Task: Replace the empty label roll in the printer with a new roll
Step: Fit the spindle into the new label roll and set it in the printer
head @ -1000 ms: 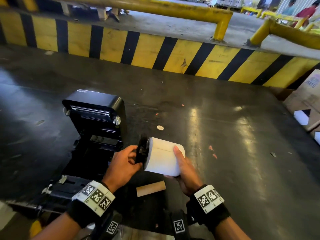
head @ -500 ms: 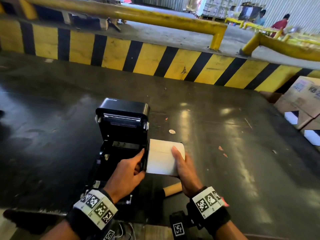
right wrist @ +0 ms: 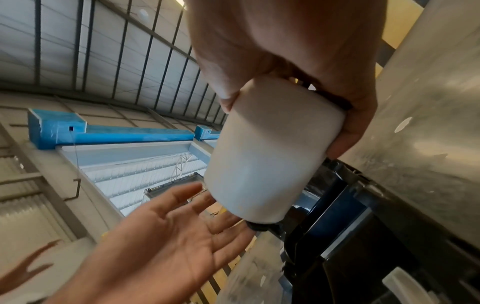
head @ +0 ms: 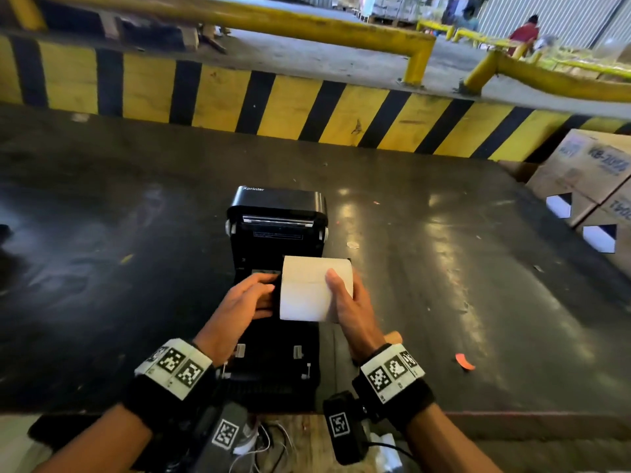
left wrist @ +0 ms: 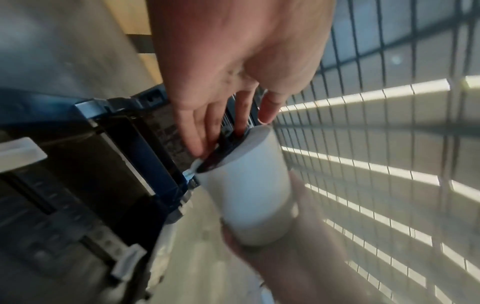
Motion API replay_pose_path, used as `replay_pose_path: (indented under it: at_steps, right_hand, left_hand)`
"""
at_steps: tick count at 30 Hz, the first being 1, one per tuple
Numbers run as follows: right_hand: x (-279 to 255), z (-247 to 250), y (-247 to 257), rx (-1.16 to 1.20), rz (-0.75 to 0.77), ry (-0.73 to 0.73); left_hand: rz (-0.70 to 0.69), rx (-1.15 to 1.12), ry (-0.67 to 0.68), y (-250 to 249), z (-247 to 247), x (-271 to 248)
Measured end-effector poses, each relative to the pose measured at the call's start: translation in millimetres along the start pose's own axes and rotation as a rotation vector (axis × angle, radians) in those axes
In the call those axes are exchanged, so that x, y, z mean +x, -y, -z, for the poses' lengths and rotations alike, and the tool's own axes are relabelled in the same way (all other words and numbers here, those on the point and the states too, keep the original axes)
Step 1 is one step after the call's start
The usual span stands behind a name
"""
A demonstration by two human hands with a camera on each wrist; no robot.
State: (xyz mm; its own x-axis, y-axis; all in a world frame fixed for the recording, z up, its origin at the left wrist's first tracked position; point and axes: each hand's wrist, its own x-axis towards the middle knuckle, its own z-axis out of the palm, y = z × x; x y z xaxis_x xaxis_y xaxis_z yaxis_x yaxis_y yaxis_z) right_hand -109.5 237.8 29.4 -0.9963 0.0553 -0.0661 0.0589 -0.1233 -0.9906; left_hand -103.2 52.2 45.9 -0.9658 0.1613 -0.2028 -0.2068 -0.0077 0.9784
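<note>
The left hand [head: 241,299] has its fingers stretched out, nearly straight, and their tips press on the black end piece [left wrist: 221,153] at the left end of the new label roll [head: 312,288]; this grip is not closed around anything, it only steadies that end. The roll is a white cylinder, it lies on its side in the air, just above the open bay of the black printer [head: 276,233], which stands near the front edge of the dark table [head: 444,268], about in the middle, with its lid raised. I judge that the roll is quite light but firm, because the paper is wound tightly; the smooth outer layer can be a little slippery and may start to unwind if fingers slide along it. So the better place to hold it is at the two flat ends, or around the body with moderate force, not on the loose paper edge. The black end piece seems to be hard plastic, and it could slip out of the core if it is pulled sideways. The right hand [head: 348,308] is clamped on the right part of the roll: the thumb lies over the top, the fingers go behind and under. A brown empty core [head: 392,336] is partly visible behind the right wrist, on the table near its front edge
</note>
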Motion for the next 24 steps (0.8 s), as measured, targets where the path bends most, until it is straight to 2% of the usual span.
replay_pose_path:
  at_steps: [4, 7, 12, 17, 22, 24]
  right_hand:
    - [4.6, -25.5, -3.6, -0.071, 0.065, 0.049]
    - [12.0, -41.1, -10.1, -0.171, 0.11, 0.044]
    - [19.0, -57.2, -18.9, -0.226, 0.122, 0.086]
    - [24.8, -60.3, -43.1, -0.41, -0.035, 0.111]
    - [21.2, -43.3, -46.8, -0.583, -0.12, 0.124]
    - [23.3, -38.6, -52.1, -0.632, -0.109, 0.138]
  left_hand:
    - [0.197, -0.07, 0.032, -4.4, 24.4, 4.8]
    - [0.264, -0.053, 0.025, -5.4, 33.4, 10.0]
    - [0.209, -0.13, -0.183, -1.3, 33.8, 14.0]
    - [0.201, -0.148, -0.182, 14.5, 42.4, 17.9]
    - [0.178, -0.055, -0.169, 26.2, 46.6, 25.0]
    - [0.182, -0.03, -0.159, 30.5, 46.8, 26.6]
